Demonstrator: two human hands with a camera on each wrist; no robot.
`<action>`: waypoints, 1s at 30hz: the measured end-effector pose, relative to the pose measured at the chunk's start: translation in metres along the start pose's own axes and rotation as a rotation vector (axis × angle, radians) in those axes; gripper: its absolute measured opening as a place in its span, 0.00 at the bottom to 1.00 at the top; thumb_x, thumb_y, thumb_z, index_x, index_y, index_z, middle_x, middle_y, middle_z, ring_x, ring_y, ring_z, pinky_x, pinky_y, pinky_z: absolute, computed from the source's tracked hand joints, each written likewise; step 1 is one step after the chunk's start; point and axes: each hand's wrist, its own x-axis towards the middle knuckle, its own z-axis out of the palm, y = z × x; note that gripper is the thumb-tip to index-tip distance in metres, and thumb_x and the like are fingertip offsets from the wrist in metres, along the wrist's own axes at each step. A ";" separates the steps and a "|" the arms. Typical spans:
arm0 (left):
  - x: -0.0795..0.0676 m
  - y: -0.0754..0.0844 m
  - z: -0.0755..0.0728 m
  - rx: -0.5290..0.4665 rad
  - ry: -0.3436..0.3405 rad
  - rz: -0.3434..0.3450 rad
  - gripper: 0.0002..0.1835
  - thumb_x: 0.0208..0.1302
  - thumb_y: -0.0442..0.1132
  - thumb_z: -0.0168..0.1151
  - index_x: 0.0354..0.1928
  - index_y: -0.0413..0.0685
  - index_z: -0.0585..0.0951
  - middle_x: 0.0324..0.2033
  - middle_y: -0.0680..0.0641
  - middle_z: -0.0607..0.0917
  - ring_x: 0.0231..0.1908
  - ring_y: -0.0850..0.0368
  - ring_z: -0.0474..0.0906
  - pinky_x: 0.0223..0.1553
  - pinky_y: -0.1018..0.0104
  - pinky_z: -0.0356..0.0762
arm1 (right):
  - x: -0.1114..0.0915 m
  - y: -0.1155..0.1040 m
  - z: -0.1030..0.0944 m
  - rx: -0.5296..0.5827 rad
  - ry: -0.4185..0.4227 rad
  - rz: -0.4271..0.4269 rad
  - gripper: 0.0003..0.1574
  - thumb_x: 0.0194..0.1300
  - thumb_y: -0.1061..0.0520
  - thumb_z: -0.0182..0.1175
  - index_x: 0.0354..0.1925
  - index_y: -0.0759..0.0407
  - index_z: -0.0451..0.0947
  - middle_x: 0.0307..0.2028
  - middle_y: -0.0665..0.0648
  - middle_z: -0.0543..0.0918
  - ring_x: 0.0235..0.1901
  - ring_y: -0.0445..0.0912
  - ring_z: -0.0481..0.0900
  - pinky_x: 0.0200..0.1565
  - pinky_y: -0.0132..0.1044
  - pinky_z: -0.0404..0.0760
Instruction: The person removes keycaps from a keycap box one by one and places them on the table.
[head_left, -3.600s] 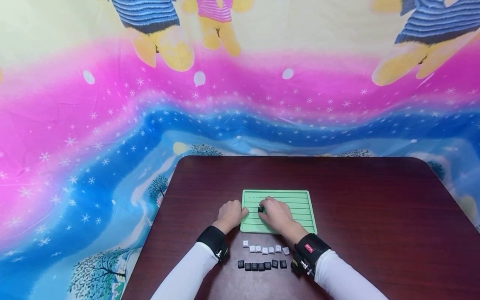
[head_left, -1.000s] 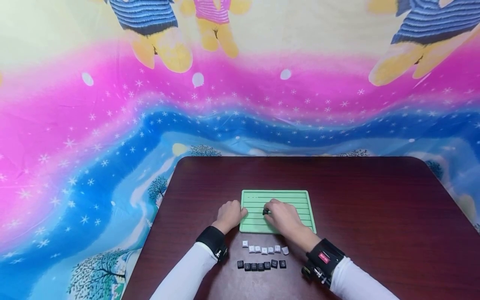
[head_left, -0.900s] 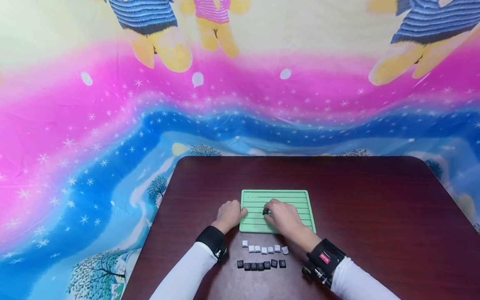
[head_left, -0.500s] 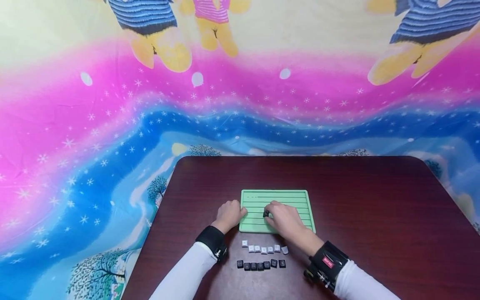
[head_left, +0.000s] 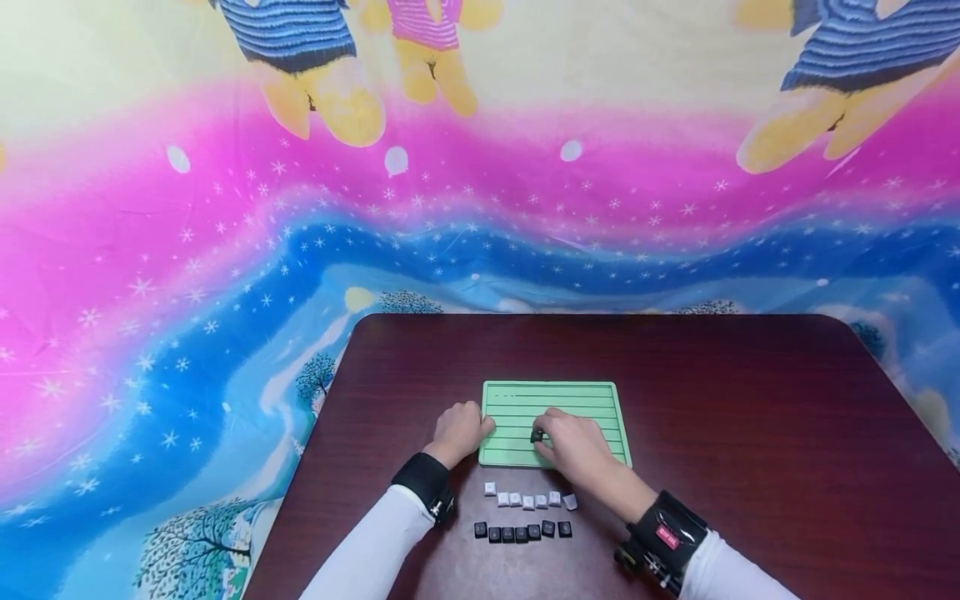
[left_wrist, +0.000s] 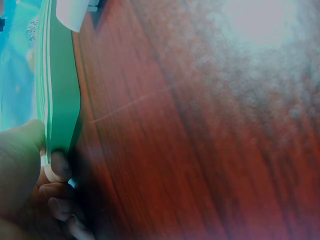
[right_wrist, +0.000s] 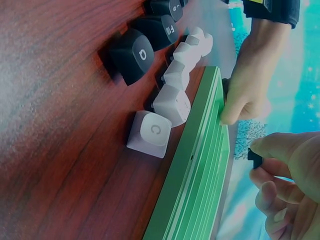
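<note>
A light green ridged tray [head_left: 555, 384] lies on the table. Its left edge is gripped by my left hand [head_left: 461, 433]; in the left wrist view the thumb [left_wrist: 31, 136] lies on the rim, with fingers curled below the green wall [left_wrist: 64, 75]. Over the tray's middle, my right hand [head_left: 576, 447] pinches a small black keycap [head_left: 536, 436] between thumb and fingertips. The right wrist view shows this keycap [right_wrist: 255, 158] held above the tray [right_wrist: 197, 172], apart from its ridges. Its legend cannot be read.
In front of the tray is an uneven row of several white keycaps [head_left: 528, 502], one marked C [right_wrist: 152, 131]. Nearer the body runs a row of several black keycaps [head_left: 521, 534]. The dark wooden table [head_left: 750, 433] meets a printed cloth [head_left: 480, 242] behind it.
My right hand has shifted a little right and toward the body over the tray, still pinching the black keycap. The left hand has stayed on the tray's edge.
</note>
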 end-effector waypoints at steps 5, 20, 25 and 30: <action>0.000 0.000 0.000 -0.006 0.001 0.001 0.24 0.64 0.43 0.55 0.14 0.53 0.57 0.13 0.55 0.55 0.14 0.57 0.54 0.18 0.64 0.56 | -0.002 -0.001 -0.003 0.014 -0.006 0.004 0.06 0.57 0.55 0.72 0.35 0.50 0.85 0.32 0.47 0.83 0.26 0.42 0.81 0.25 0.38 0.77; 0.001 -0.001 0.003 0.008 -0.005 -0.008 0.24 0.64 0.44 0.56 0.14 0.53 0.58 0.13 0.55 0.56 0.14 0.57 0.56 0.18 0.65 0.57 | -0.014 -0.002 -0.008 -0.044 0.017 -0.027 0.09 0.55 0.53 0.74 0.35 0.50 0.84 0.31 0.45 0.82 0.25 0.41 0.80 0.22 0.35 0.73; 0.001 -0.001 0.003 0.007 -0.003 -0.005 0.24 0.64 0.44 0.56 0.14 0.53 0.58 0.13 0.55 0.56 0.14 0.57 0.56 0.18 0.64 0.57 | -0.018 -0.002 -0.010 -0.055 0.040 -0.047 0.10 0.54 0.53 0.75 0.34 0.49 0.84 0.31 0.45 0.83 0.24 0.40 0.79 0.21 0.33 0.71; 0.001 -0.001 0.002 0.004 -0.008 -0.008 0.23 0.64 0.44 0.56 0.14 0.53 0.58 0.13 0.55 0.57 0.14 0.57 0.56 0.18 0.64 0.57 | -0.022 -0.002 -0.011 -0.069 0.060 -0.067 0.10 0.52 0.53 0.75 0.32 0.48 0.83 0.29 0.44 0.81 0.22 0.40 0.78 0.20 0.32 0.69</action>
